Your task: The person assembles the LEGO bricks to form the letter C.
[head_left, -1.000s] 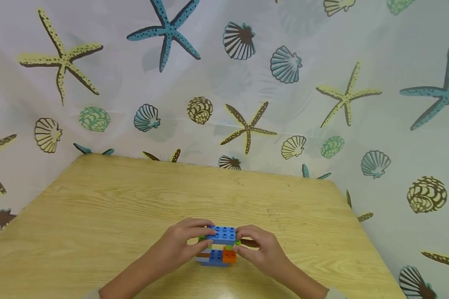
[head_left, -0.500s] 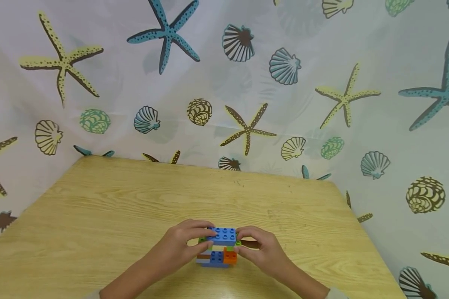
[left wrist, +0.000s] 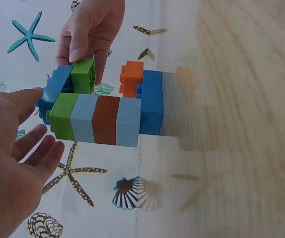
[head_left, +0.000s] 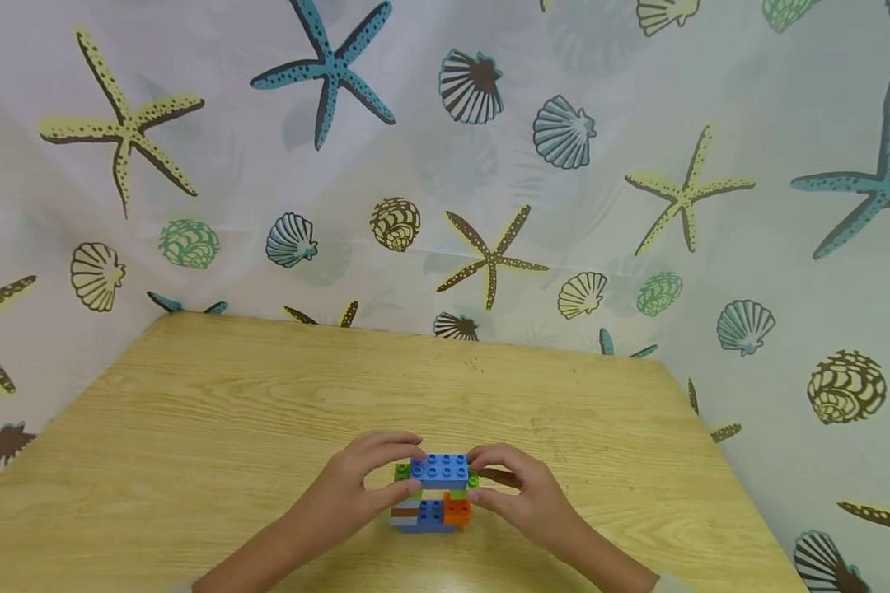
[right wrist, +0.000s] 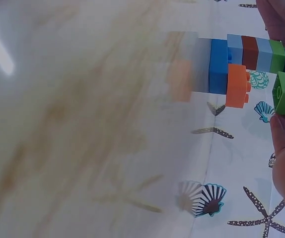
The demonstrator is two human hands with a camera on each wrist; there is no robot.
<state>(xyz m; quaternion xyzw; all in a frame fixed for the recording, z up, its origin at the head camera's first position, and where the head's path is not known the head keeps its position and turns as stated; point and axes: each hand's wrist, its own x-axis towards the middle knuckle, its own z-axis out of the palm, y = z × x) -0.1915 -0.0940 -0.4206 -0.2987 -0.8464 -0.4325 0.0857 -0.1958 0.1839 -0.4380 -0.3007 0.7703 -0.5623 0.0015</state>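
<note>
A small building of toy bricks stands at the near middle of the table. Its blue base brick (left wrist: 152, 101) carries an orange brick (head_left: 456, 511) and a column of light blue, brown (left wrist: 105, 113) and green bricks. A blue eight-stud brick (head_left: 439, 469) bridges the top, with another green brick (left wrist: 84, 75) under its right end. My right hand (head_left: 515, 486) pinches that green brick between thumb and fingers. My left hand (head_left: 371, 473) is at the top's left end, thumb touching the blue brick, other fingers spread and apart from the column.
The wood-grain table (head_left: 267, 387) reaches back to a white curtain (head_left: 430, 148) printed with starfish and shells. More curtain hangs along the left and right sides.
My left fingers have drawn back from the top of the blue brick, showing more of its studs and the green brick at left. The right hand has barely moved.
</note>
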